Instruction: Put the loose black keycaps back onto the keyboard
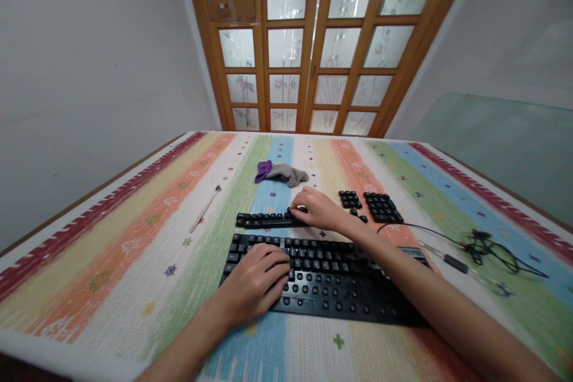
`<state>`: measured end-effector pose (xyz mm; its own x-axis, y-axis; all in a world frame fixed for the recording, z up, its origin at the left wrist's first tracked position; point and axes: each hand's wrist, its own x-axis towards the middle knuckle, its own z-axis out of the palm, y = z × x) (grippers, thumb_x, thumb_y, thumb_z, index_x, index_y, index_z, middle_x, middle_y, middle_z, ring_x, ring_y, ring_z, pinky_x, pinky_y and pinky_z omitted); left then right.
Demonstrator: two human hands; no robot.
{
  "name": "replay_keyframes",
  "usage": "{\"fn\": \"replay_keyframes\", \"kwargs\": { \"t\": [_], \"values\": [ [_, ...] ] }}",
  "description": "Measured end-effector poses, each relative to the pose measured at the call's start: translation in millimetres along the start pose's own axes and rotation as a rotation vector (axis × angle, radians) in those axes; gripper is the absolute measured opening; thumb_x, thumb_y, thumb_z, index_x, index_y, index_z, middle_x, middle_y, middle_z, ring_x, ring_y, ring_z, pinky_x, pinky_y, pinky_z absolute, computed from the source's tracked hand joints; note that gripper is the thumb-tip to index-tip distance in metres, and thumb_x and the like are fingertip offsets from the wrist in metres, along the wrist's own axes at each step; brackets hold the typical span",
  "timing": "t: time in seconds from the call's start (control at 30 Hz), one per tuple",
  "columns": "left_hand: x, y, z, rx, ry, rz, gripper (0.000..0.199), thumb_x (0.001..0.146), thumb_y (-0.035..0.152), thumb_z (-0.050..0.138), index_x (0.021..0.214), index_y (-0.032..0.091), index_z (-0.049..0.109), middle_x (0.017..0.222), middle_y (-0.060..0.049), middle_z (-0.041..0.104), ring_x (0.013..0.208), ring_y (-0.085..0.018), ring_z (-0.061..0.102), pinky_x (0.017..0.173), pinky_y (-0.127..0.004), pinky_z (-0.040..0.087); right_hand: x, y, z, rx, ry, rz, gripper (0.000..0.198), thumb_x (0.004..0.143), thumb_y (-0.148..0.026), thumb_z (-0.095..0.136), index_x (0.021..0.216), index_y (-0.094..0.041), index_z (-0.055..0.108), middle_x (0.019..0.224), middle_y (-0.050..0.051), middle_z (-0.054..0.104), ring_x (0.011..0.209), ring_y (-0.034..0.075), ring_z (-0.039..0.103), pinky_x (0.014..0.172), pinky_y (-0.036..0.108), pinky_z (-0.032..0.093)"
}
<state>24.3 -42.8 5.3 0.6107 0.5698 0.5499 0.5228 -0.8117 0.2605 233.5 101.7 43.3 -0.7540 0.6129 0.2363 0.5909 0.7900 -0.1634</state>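
A black keyboard [313, 304] lies on the striped cloth in front of me. Keycaps cover its far rows, while the nearer rows show bare key posts. My left hand [262, 277] rests flat over the keyboard's left part, fingers stretched out and close together. Just beyond the keyboard, loose black keycaps [262, 221] stand lined up in rows with a long space bar. At the right end of these rows my right hand [317, 209] is closed in a pinch at a keycap, which the fingers partly hide.
Farther right sit two blocks of loose keycaps [382, 208]. A grey and purple cloth [286, 174] lies beyond my right hand. On the left is a thin brush [206, 209]. A coiled black cable [486, 248] and a dark-handled tool [455, 262] lie at the right.
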Motion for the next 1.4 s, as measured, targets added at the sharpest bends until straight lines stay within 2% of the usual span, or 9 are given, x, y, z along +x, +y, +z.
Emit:
{"fn": "replay_keyframes", "kwargs": {
  "t": [0.13,0.3,0.5,0.63,0.77,0.97,1.17,1.4],
  "values": [
    [0,1,-1,0.015,-0.009,0.000,0.015,0.096,0.013,0.052,0.103,0.014,0.066,0.109,-0.009,0.069,0.106,-0.024,0.059,0.093,-0.044,0.052,11,10,11,0.009,-0.011,0.048,0.013,0.087,-0.014,0.062,0.084,-0.014,0.075,0.084,0.009,0.072,0.087,0.021,0.057,0.080,0.032,0.042],
    [-1,1,-1,0.002,-0.019,-0.021,0.017,0.096,0.013,0.051,0.106,0.014,0.065,0.110,-0.008,0.069,0.106,-0.023,0.058,0.094,-0.043,0.052,15,10,18,0.016,-0.031,0.082,0.010,0.085,-0.013,0.063,0.083,-0.013,0.073,0.080,0.010,0.070,0.087,0.022,0.057,0.073,0.030,0.040],
    [-1,1,-2,-0.004,-0.022,-0.024,0.021,0.096,0.013,0.051,0.114,0.013,0.063,0.109,-0.009,0.069,0.106,-0.024,0.058,0.093,-0.043,0.052,16,7,11,0.029,-0.015,0.066,0.007,0.088,-0.013,0.062,0.086,-0.013,0.069,0.086,0.009,0.070,0.089,0.021,0.055,0.080,0.032,0.040],
    [0,2,-2,0.009,-0.004,-0.022,0.021,0.097,0.013,0.051,0.114,0.014,0.064,0.107,-0.008,0.069,0.106,-0.022,0.059,0.093,-0.042,0.052,-3,-6,-1,0.107,0.076,-0.027,0.007,0.092,-0.016,0.060,0.090,-0.015,0.067,0.087,0.007,0.069,0.089,0.021,0.054,0.081,0.033,0.042],
    [0,3,1,0.031,0.044,-0.033,0.019,0.098,0.017,0.054,0.114,0.014,0.064,0.106,-0.008,0.070,0.105,-0.022,0.060,0.092,-0.041,0.052,-39,-30,-9,0.242,0.190,-0.143,0.010,0.096,-0.020,0.057,0.095,-0.016,0.066,0.086,0.006,0.067,0.086,0.019,0.053,0.076,0.031,0.044],
    [2,8,5,0.012,0.103,-0.031,0.019,0.096,0.017,0.058,0.114,0.012,0.062,0.105,-0.009,0.070,0.102,-0.023,0.060,0.091,-0.040,0.053,-88,-66,0,0.216,0.248,-0.224,0.014,0.098,-0.018,0.053,0.093,-0.013,0.065,0.079,0.005,0.064,0.077,0.018,0.047,0.069,0.029,0.042],
    [2,13,10,-0.013,0.087,-0.048,0.020,0.094,0.015,0.059,0.113,0.014,0.062,0.105,-0.009,0.070,0.103,-0.023,0.060,0.092,-0.040,0.054,-100,-79,21,0.068,0.274,-0.289,0.024,0.099,-0.014,0.047,0.082,-0.013,0.063,0.078,0.006,0.064,0.074,0.018,0.044,0.069,0.031,0.040],
    [1,11,13,-0.027,0.109,-0.043,0.018,0.093,0.012,0.059,0.111,0.014,0.063,0.105,-0.009,0.070,0.102,-0.022,0.060,0.091,-0.039,0.054,-100,-81,22,0.021,0.292,-0.310,0.028,0.099,-0.011,0.044,0.077,-0.013,0.062,0.075,0.006,0.061,0.071,0.018,0.042,0.068,0.031,0.039]
  ]
}}
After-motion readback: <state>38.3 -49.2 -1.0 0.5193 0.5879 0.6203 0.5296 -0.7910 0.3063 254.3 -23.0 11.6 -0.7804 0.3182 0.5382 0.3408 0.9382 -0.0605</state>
